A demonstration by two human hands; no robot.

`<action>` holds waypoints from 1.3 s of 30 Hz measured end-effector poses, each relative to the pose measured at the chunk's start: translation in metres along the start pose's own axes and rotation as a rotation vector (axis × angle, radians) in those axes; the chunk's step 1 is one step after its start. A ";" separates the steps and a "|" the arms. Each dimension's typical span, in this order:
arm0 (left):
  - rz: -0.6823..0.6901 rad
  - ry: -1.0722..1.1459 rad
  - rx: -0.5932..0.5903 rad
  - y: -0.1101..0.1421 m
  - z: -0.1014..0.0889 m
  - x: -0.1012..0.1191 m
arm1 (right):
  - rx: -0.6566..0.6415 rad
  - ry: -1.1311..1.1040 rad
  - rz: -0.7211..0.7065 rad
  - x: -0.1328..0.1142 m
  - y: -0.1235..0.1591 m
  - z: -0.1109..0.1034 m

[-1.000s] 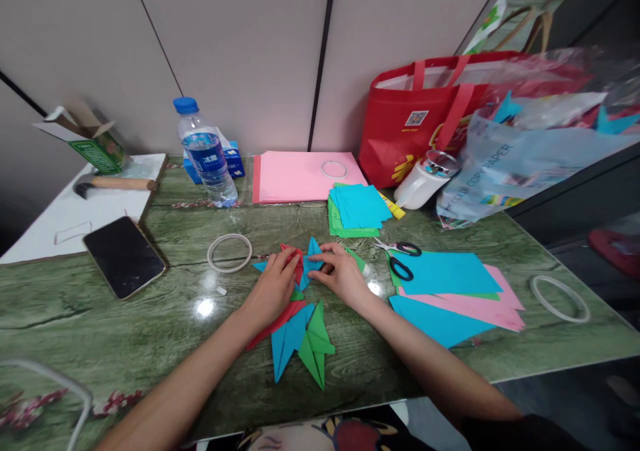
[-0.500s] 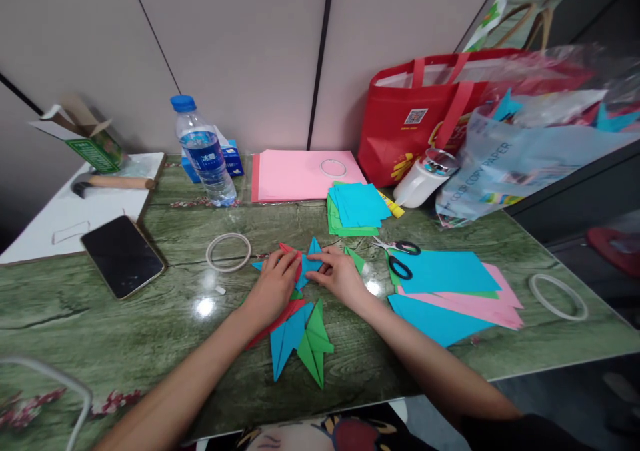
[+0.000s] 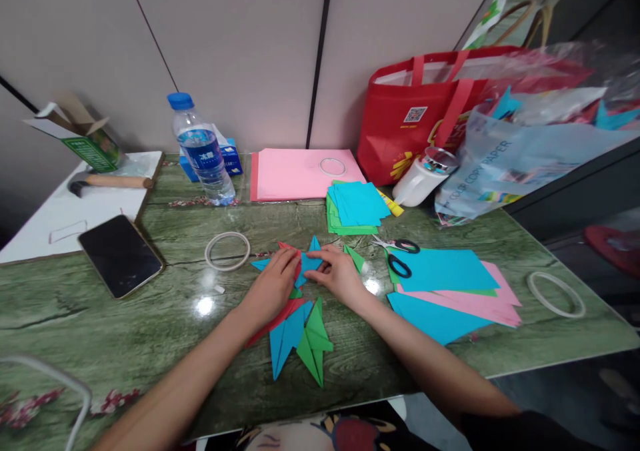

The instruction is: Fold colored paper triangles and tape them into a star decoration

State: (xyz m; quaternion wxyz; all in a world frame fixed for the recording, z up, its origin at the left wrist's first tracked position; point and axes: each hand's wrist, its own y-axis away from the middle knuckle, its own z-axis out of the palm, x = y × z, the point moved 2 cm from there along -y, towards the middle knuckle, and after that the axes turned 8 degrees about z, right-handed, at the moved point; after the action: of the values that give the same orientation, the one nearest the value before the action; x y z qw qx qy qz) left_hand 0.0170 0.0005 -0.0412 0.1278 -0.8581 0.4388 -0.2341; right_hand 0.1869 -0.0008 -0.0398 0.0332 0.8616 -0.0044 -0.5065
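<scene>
At the middle of the green table [image 3: 100, 331], my left hand [image 3: 273, 284] and my right hand [image 3: 340, 276] press together on a folded blue paper piece [image 3: 310, 263]. Their fingertips pinch its edges, with a red folded point [image 3: 290, 247] under the left fingers. A small green folded piece [image 3: 356, 257] lies just right of my right hand. Nearer to me, between my forearms, lie folded blue [image 3: 285, 337], green [image 3: 313, 341] and red [image 3: 273, 321] paper shapes.
A tape ring [image 3: 227, 251] and a phone [image 3: 120, 254] lie to the left, with a water bottle [image 3: 203, 151] behind. Scissors [image 3: 397, 254] and loose blue and pink sheets [image 3: 450, 287] lie to the right. A pink sheet stack [image 3: 300, 174], blue squares [image 3: 357, 205] and a red bag [image 3: 420, 117] stand behind.
Both hands stay on the folded blue piece, with only slight finger shifts. The view has drifted a little.
</scene>
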 end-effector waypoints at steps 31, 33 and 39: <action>-0.117 0.057 0.042 -0.001 -0.006 0.004 | 0.018 -0.185 0.097 -0.004 0.004 -0.007; -0.113 0.058 0.049 -0.001 -0.005 0.003 | 0.035 -0.169 0.072 -0.005 0.004 -0.007; -0.097 0.053 0.057 -0.001 -0.006 0.003 | 0.072 -0.105 0.011 -0.007 0.002 -0.007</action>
State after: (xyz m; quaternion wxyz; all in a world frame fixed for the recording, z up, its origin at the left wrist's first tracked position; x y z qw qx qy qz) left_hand 0.0164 -0.0014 -0.0347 0.1292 -0.8679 0.3930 -0.2749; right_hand 0.1895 -0.0023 -0.0303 0.0048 0.8345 -0.0290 -0.5502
